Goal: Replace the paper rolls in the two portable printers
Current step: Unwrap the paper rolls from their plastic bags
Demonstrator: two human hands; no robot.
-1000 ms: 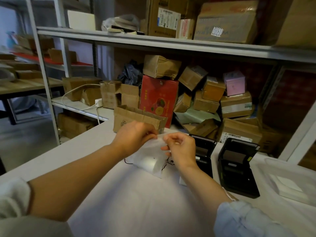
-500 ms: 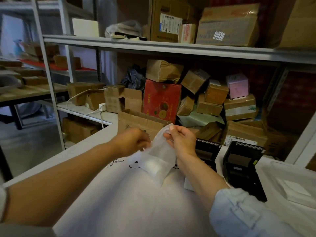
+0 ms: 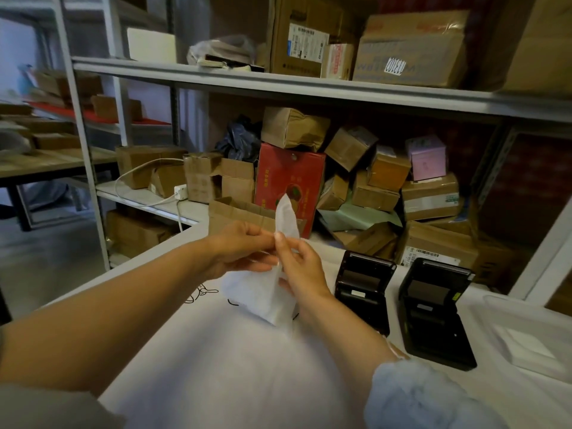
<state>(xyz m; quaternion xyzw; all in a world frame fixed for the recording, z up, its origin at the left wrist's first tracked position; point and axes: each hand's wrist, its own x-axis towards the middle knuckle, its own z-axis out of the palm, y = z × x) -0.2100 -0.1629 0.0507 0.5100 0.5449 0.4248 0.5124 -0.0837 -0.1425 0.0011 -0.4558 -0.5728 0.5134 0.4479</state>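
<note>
Far left, beyond the desk (image 3: 148, 274): grey metal shelving (image 3: 278, 85) with brown cartons, a white cable (image 3: 139, 168) looping to a small white plug block on the lower shelf. Further along the same shelf, an open brown carton (image 3: 235, 212) just behind the desk edge and a red box (image 3: 289, 184) standing upright behind it.

Above the white desk, near its middle: left hand (image 3: 241, 249), fingers curled, thumb and fingertips pinching the upper edge of a translucent white wrapper (image 3: 263, 292). Touching it from the other side, right hand (image 3: 301, 266), likewise curled and pinching the same wrapper, thumb tip up against the left hand's fingers. Wrapper held off the desk between both hands, a loose flap rising above the fingers, the bulk sagging below; inside, a pale shape, presumably the paper roll, too blurred to confirm.

Right of the hands, on the desk: two black portable printers, lids raised, paper bays showing — the nearer printer (image 3: 362, 286) just beside the right wrist, the second printer (image 3: 433, 308) beside it, apart. Far right: clear plastic tray (image 3: 526, 320) holding something white.
</note>
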